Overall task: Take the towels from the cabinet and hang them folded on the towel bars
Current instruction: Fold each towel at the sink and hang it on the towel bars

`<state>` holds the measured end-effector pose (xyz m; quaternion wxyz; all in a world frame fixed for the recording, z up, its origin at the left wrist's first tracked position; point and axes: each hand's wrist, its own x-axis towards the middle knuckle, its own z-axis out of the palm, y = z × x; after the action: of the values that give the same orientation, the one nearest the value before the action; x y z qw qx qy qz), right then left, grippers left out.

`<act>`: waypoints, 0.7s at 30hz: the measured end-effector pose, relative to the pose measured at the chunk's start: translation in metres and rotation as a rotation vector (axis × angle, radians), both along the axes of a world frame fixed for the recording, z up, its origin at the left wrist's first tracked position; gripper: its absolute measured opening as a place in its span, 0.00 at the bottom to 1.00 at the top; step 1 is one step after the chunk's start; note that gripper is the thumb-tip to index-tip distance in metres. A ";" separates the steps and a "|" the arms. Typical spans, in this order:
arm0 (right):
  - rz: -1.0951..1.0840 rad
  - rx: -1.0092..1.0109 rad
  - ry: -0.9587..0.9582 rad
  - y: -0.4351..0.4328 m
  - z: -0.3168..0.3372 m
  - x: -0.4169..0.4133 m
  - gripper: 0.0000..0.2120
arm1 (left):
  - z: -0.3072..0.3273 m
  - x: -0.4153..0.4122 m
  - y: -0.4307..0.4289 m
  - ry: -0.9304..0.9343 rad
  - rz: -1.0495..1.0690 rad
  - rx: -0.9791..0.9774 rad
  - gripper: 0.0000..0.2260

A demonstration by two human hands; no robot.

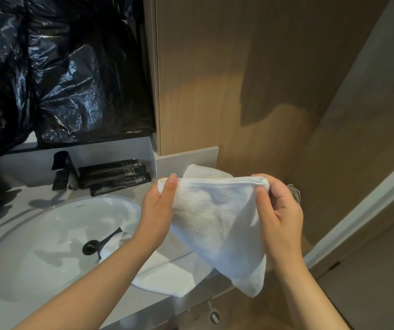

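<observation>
A small white towel (217, 217), folded, hangs in the air in front of me above the right end of the vanity counter. My left hand (155, 210) pinches its upper left corner, thumb on top. My right hand (279, 215) grips the upper right corner, fingers curled round the folded edge. The towel tapers down to a point near the counter's edge. A second white towel (165, 277) lies flat on the counter beneath it. A metal fitting (214, 316), perhaps part of a towel bar, shows under the counter; the cabinet is not in view.
An oval white sink (48, 234) with a dark drain is set in the grey counter at left. Behind it stand a black faucet (63, 171) and several dark toiletry tubes (115, 176). Black plastic (60, 67) covers the mirror. A wooden wall panel (239, 91) rises at right.
</observation>
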<state>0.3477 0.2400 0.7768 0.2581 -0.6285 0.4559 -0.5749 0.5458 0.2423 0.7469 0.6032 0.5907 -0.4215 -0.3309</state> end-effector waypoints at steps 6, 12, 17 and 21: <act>-0.137 0.034 0.192 0.005 0.014 -0.009 0.13 | 0.031 -0.021 -0.007 -0.035 0.058 -0.090 0.22; -0.194 0.076 0.168 0.011 0.013 -0.010 0.18 | 0.057 -0.028 -0.008 -0.265 0.134 -0.136 0.22; -0.213 0.036 -0.006 0.007 0.024 -0.012 0.19 | 0.076 -0.016 -0.001 -0.412 0.037 -0.181 0.28; -0.207 -0.054 -0.010 0.004 0.040 -0.015 0.20 | 0.092 -0.006 0.005 -0.469 -0.056 -0.227 0.26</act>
<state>0.3327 0.2442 0.8167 0.1826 -0.5819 0.5015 -0.6137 0.5394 0.2478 0.8385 0.5419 0.5679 -0.6006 -0.1520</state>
